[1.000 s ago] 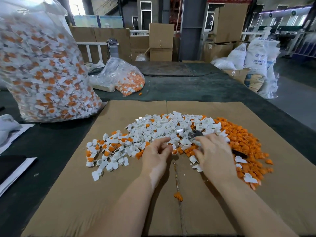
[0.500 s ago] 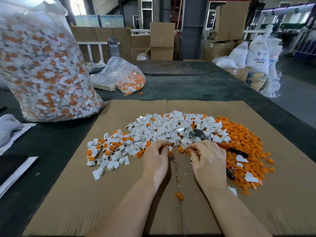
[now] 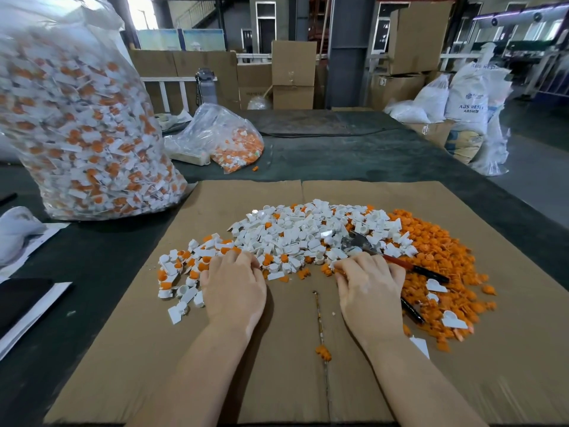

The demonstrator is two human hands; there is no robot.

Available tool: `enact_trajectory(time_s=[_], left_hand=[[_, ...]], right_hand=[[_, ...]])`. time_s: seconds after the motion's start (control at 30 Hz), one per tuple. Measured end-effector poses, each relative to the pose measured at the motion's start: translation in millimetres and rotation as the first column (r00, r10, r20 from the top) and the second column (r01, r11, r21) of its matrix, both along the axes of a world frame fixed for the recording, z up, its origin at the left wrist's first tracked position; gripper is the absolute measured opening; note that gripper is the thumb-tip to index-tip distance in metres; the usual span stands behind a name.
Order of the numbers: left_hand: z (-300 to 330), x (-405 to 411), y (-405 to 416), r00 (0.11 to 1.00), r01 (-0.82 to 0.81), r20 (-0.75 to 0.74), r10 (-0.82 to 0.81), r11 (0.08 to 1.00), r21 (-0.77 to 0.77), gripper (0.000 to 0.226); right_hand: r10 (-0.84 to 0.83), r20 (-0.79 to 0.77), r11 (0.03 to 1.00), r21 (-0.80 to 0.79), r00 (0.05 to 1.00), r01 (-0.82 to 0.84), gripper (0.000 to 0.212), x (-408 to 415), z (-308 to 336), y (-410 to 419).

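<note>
A pile of small white plastic pieces [image 3: 295,232] lies on a brown cardboard sheet [image 3: 277,380], mixed with orange caps at its left end. A heap of orange caps [image 3: 437,257] lies to the right. My left hand [image 3: 234,288] rests at the pile's left near edge. Its fingers are curled down among white and orange pieces, with the tips hidden. My right hand [image 3: 369,288] sits at the pile's near edge and pinches a small white piece [image 3: 334,265] at its fingertips. Pliers [image 3: 357,243] with red and black handles lie just beyond my right hand.
A large clear bag [image 3: 80,134] full of white and orange pieces stands at the left. A smaller clear bag [image 3: 228,140] lies further back on the dark table [image 3: 369,155]. White paper and a dark object are at the left edge. Boxes and sacks stand beyond the table.
My left hand has slid left, away from the right hand, to the mixed left end of the pile. My right hand has drawn back from the pliers to the pile's near edge.
</note>
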State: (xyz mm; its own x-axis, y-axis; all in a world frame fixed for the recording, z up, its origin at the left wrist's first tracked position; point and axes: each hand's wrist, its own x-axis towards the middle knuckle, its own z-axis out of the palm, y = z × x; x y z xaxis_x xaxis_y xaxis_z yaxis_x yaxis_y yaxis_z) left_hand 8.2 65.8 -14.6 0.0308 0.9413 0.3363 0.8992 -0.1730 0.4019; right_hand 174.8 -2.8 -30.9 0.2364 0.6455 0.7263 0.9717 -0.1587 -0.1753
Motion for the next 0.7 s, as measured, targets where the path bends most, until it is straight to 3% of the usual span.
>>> enact_trajectory(time_s=[0.13, 0.27, 0.4, 0.6, 0.7], left_hand=[[-2, 7, -2, 0.999, 0.048, 0.012, -0.049, 0.996, 0.07, 0.022], [0, 28, -7, 0.956, 0.251, 0.132, -0.26, 0.965, 0.083, 0.021], [-4, 50, -13, 0.901, 0.389, 0.192, -0.389, 0.92, 0.041, 0.023], [-8, 63, -17, 0.857, 0.441, 0.28, -0.432, 0.897, 0.034, 0.021], [-6, 66, -13, 0.843, 0.48, 0.244, -0.479, 0.875, 0.056, 0.027]], right_hand=[[-0.017, 0.037, 1.0, -0.011, 0.999, 0.017, 0.025, -1, 1, 2], [-0.105, 0.025, 0.994, -0.032, 0.994, 0.106, 0.038, -1, 2, 5], [-0.153, 0.009, 0.985, -0.075, 0.988, 0.153, 0.032, -1, 3, 6], [-0.144, 0.014, 0.986, -0.078, 0.989, 0.145, 0.034, -1, 3, 5], [-0.153, 0.006, 0.986, -0.066, 0.988, 0.153, 0.031, -2, 2, 5]])
